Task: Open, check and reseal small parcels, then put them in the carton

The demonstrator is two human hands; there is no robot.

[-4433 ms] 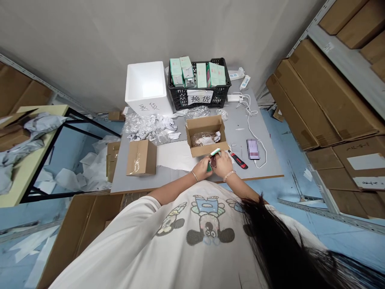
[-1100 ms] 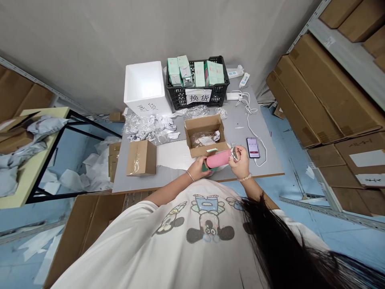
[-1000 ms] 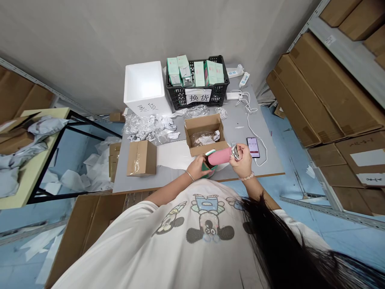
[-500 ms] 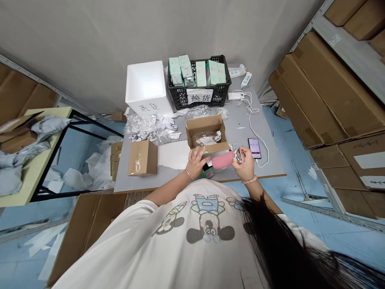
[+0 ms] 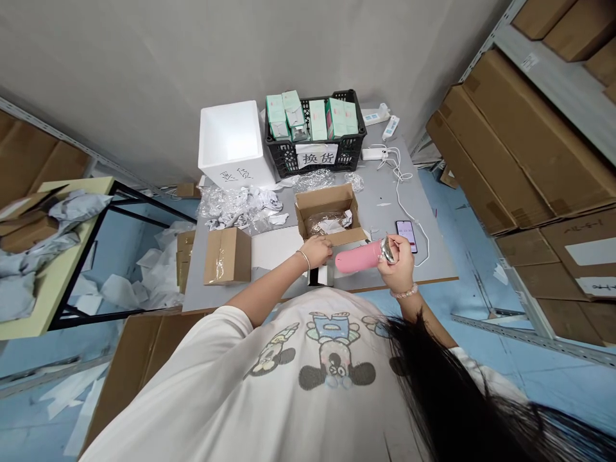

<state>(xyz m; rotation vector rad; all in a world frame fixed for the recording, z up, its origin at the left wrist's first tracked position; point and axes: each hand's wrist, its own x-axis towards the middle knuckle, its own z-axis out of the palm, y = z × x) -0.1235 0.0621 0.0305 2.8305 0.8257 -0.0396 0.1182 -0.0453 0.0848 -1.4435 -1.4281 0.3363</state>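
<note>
Near the table's front edge, my right hand (image 5: pixel 398 264) grips a pink cylindrical item (image 5: pixel 359 258) by its shiny silver end. The item's rounded pink end points left. Just left of it, my left hand (image 5: pixel 317 251) is closed at the far side of a small box (image 5: pixel 328 274) with white faces and a dark opening; some of its fingertips are hidden. Beyond both hands stands an open cardboard box (image 5: pixel 355 232) with crumpled clear plastic and white paper inside.
A closed cardboard box (image 5: pixel 227 256) stands at left. Behind are a white foam box (image 5: pixel 250 160), a black crate (image 5: pixel 279 157) of green-and-white boxes, and bubble wrap (image 5: pixel 226 204). A lit phone (image 5: pixel 407 236) lies at right on a white cable (image 5: pixel 399 183). Cardboard boxes fill the right shelving.
The pink item has swung slightly right and down in my right hand. The small box has moved left and turned, and my left hand's spread fingers have curled in.
</note>
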